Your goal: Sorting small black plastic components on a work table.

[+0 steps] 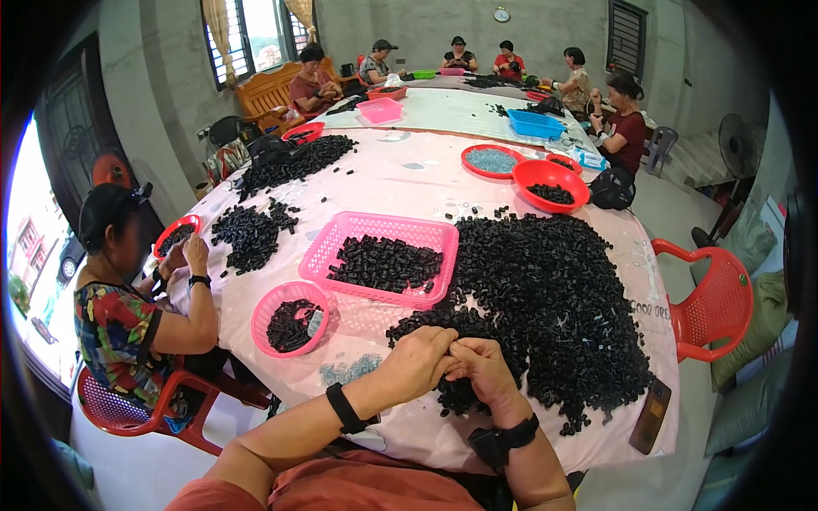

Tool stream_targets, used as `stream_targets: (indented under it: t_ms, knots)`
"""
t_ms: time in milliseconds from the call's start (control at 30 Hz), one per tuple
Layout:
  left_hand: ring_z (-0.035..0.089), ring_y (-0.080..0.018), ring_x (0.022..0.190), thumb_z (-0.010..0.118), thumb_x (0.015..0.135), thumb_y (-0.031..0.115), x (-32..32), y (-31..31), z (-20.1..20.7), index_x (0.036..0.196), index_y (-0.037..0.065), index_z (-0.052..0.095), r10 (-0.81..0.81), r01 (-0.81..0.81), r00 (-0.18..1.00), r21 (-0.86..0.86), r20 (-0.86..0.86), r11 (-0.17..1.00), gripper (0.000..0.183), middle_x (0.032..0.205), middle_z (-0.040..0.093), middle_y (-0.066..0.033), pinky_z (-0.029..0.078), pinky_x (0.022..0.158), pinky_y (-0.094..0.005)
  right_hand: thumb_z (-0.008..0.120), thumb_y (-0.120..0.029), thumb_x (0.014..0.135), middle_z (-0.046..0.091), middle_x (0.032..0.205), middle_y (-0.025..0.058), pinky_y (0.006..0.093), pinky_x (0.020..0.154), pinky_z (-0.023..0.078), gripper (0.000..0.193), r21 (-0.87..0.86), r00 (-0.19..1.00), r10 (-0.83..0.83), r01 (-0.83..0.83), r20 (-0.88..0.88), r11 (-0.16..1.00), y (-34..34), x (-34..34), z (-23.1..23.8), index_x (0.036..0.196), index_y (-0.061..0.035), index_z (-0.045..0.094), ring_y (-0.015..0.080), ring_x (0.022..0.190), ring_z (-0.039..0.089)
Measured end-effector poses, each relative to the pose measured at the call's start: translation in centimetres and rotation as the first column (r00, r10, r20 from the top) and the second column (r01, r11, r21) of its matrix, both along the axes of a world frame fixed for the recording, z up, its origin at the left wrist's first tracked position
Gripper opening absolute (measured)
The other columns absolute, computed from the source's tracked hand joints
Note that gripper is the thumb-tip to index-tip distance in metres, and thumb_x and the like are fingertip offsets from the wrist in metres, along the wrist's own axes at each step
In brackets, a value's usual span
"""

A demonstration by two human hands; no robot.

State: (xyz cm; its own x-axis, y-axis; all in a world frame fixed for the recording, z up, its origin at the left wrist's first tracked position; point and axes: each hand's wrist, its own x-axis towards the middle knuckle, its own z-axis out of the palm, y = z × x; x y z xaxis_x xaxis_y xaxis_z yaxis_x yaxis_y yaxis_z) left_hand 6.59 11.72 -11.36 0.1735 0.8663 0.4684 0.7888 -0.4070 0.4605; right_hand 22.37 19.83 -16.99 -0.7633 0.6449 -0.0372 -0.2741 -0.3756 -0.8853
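My left hand (415, 364) and my right hand (484, 368) meet fingertip to fingertip above the near edge of the table. Both have their fingers pinched together; whatever is between them is too small or hidden to make out. Just beyond and to the right spreads a big heap of small black plastic parts (545, 298). A pink rectangular basket (318, 255) with more black parts stands past my hands. Left of it, a round pink basket (261, 322) holds black pieces. Small clear, bluish pieces (351, 370) lie beside my left wrist.
A phone (651, 416) lies at the table's right edge, near a red chair (716, 302). A co-worker (119, 298) sits at the left, hands raised. Red bowls (579, 198), a blue basket (535, 126) and further black piles (298, 162) stand farther off, where several people sit.
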Motion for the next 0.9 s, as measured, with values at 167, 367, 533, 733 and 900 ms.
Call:
stream_targets:
  t_ms: [167, 367, 533, 733, 900]
  knots:
    - [0.061, -0.0405, 0.092, 0.067, 0.082, 0.011, -0.2, 0.1, 0.5, 0.112, -0.006, 0.059, 0.028, -0.027, 0.999, -0.042, 0.034, 0.999, 0.035, 0.095, 0.062, -0.0213, 0.050, 0.080, -0.0462, 0.058, -0.019, 0.101, 0.072, 0.086, 0.0065, 0.0222, 0.063, 0.057, 0.023, -0.112, 0.999, -0.012, 0.009, -0.031, 0.994, -0.6, -0.1, 0.7, 0.100, 0.0003, 0.069, 0.0098, 0.070, 0.068]
    - [0.064, -0.0391, 0.087, 0.071, 0.080, 0.010, 0.1, 0.1, 1.0, 0.114, -0.004, 0.061, 0.029, -0.025, 0.999, -0.094, 0.042, 0.995, 0.038, 0.096, 0.063, -0.0209, 0.053, 0.076, -0.0430, 0.056, -0.019, 0.101, 0.072, 0.086, 0.0056, 0.0224, 0.063, 0.057, 0.024, -0.030, 0.999, -0.011, 0.010, -0.042, 0.999, -0.2, -0.1, -0.3, 0.100, 0.0008, 0.069, 0.0096, 0.070, 0.068]
    - [0.065, -0.0394, 0.088, 0.072, 0.079, 0.007, 0.1, 0.4, -0.2, 0.113, -0.005, 0.062, -0.001, -0.002, 0.999, 0.061, 0.045, 0.998, 0.038, 0.096, 0.065, -0.0223, 0.054, 0.076, -0.0434, 0.057, -0.020, 0.101, 0.071, 0.085, 0.0050, 0.0217, 0.062, 0.056, 0.024, -0.013, 0.998, -0.014, 0.014, -0.056, 1.000, -0.2, -0.4, -0.4, 0.099, 0.0000, 0.070, 0.0089, 0.070, 0.068]
    - [0.064, -0.0389, 0.090, 0.067, 0.081, 0.006, 0.4, 0.5, 0.5, 0.106, -0.003, 0.061, 0.018, -0.006, 0.980, -0.064, 0.197, 0.998, 0.027, 0.100, 0.064, -0.0208, 0.052, 0.077, -0.0440, 0.057, -0.021, 0.101, 0.071, 0.084, 0.0049, 0.0212, 0.062, 0.056, 0.025, -0.009, 0.998, -0.058, 0.058, -0.031, 0.998, -0.3, -0.4, 0.0, 0.099, 0.0000, 0.070, 0.0087, 0.069, 0.068]
    - [0.065, -0.0353, 0.082, 0.073, 0.077, 0.004, 0.4, 0.4, 1.1, 0.110, -0.002, 0.063, 0.110, -0.108, 0.974, -0.019, 0.196, 0.994, 0.035, 0.093, 0.062, -0.0179, 0.053, 0.072, -0.0406, 0.059, -0.018, 0.100, 0.072, 0.084, 0.0062, 0.0200, 0.060, 0.056, 0.023, -0.041, 0.995, -0.098, 0.099, 0.031, 0.994, -0.3, -0.1, 1.4, 0.103, 0.0015, 0.070, 0.0085, 0.068, 0.068]
